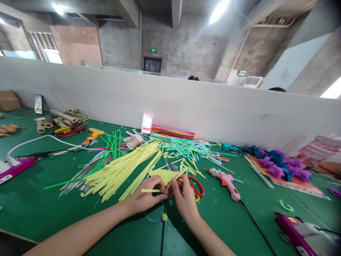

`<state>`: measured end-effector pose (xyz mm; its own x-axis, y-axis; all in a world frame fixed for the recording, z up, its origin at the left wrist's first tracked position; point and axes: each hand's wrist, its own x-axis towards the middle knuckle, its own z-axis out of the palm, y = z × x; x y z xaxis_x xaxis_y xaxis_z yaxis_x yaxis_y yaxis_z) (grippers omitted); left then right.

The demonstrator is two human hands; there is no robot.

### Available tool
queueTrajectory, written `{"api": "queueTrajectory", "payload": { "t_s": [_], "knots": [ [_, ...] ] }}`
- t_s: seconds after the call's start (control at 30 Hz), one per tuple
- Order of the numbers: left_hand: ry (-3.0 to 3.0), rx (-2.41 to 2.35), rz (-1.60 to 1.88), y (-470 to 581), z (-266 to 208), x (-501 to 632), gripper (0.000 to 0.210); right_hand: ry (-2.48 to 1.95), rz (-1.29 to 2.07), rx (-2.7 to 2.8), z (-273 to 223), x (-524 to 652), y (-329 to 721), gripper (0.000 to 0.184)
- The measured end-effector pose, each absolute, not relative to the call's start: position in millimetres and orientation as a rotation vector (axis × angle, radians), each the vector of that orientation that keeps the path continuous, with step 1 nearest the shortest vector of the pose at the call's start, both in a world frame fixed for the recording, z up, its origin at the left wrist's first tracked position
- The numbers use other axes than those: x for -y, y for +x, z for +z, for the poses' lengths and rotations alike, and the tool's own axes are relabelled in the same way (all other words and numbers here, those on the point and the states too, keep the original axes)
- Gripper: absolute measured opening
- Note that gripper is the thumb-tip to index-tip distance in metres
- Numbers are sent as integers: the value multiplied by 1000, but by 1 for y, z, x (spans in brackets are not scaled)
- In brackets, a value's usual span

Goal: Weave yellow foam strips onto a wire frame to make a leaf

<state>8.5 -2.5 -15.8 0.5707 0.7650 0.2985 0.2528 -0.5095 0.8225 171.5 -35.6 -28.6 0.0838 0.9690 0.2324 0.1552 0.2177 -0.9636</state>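
My left hand (153, 192) and my right hand (183, 193) meet at the middle of the table, fingers pinched together. A pale yellow pipe cleaner (149, 191) runs through both hands; its left end sticks out past my left fingers. Just behind the fingers lies a yellow fuzzy piece (165, 174). Scissors with red and yellow handles (197, 186) lie partly hidden behind my right hand. Below my hands a small yellow ball (164, 217) rests on the table with thin wire beside it. To the left spreads a bundle of yellow pipe cleaners (125, 167).
A pink glue gun (226, 183) with a trailing cord lies to the right, near a purple power strip (295, 234). Purple and blue fuzzy flowers (279, 165) lie farther right. A yellow glue gun (94, 134) and bamboo pieces (65, 117) lie at back left, before a white partition (112, 96).
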Motion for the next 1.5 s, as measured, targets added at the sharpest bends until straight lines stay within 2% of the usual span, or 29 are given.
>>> {"api": "queueTrajectory", "payload": {
  "t_s": [0.5,0.83,1.3,1.5],
  "knots": [
    [1979,-881,775,9,-21,1,24,-1045,962,1164,-36,30,171,20],
    [2086,-945,807,6,-20,-3,9,-1090,925,1208,-32,28,178,22],
    [2264,-763,833,-1,-13,-1,1,-1178,950,1055,-34,17,193,36],
    [1911,-934,913,-5,-6,-8,20,-1321,904,1044,-21,18,206,39]
  ]
}}
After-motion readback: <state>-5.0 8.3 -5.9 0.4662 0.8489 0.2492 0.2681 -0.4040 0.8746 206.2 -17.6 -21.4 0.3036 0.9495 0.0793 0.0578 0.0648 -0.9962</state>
